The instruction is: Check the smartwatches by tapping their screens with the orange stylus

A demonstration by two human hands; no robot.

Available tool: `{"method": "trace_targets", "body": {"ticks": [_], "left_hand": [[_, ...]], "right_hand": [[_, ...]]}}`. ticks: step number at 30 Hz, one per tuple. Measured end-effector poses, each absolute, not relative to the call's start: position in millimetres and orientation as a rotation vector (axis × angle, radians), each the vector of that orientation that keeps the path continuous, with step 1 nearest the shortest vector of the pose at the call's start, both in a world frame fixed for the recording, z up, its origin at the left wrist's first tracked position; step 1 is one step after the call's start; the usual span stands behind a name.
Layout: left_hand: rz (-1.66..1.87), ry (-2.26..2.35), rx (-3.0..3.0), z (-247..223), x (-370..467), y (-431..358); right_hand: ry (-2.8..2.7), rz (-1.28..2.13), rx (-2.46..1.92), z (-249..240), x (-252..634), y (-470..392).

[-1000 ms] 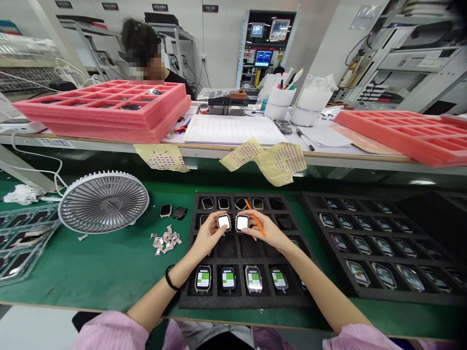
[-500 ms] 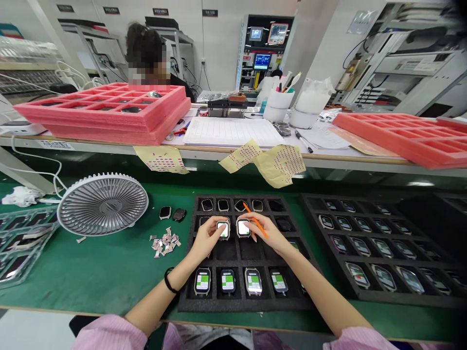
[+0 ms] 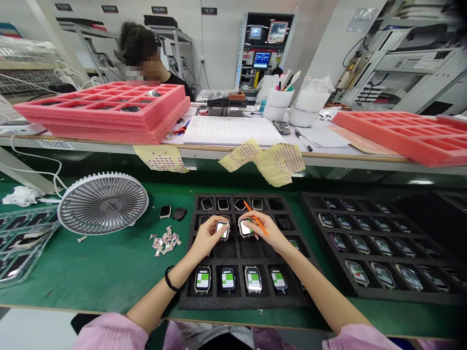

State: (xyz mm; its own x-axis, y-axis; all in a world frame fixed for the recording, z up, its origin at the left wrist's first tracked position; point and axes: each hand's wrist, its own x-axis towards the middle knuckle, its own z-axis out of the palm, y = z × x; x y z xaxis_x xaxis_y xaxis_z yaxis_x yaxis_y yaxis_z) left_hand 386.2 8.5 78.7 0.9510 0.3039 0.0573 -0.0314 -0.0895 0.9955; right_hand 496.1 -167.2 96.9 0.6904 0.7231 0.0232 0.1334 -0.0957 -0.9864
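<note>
Above the black foam tray (image 3: 233,302), my left hand (image 3: 206,237) grips a watch case (image 3: 221,230) with a lit white and green screen, thumb over its right side. Beside it, my right hand (image 3: 268,232) holds a second lit watch case (image 3: 245,227) and also an orange stick (image 3: 256,218) that slants up and left between the fingers. The two watches are apart. In the tray's front row lie several lit watches, one of them a silver watch (image 3: 253,280). Dark-screened watches, such as one watch (image 3: 223,204), fill pockets at the back.
A second black foam tray (image 3: 368,293) of watches is at the right. Left of my tray are small pinkish strips (image 3: 167,241), a dark watch case (image 3: 165,211) and a grey fan (image 3: 104,203). A shelf edge (image 3: 204,152) carries pink foam trays (image 3: 156,127); a person (image 3: 140,48) sits beyond.
Both watches have tilted slightly in my fingers, and the right one has shifted a little right. The person beyond the shelf has moved their head slightly.
</note>
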Motion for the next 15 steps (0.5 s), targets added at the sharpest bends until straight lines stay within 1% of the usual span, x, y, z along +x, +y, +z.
{"method": "trace_targets", "body": {"ticks": [15], "left_hand": [[0.227, 0.149, 1.634, 76.8, 384.3, 9.2]], "right_hand": [[-0.714, 0.668, -1.535, 94.6, 496.3, -167.5]]}}
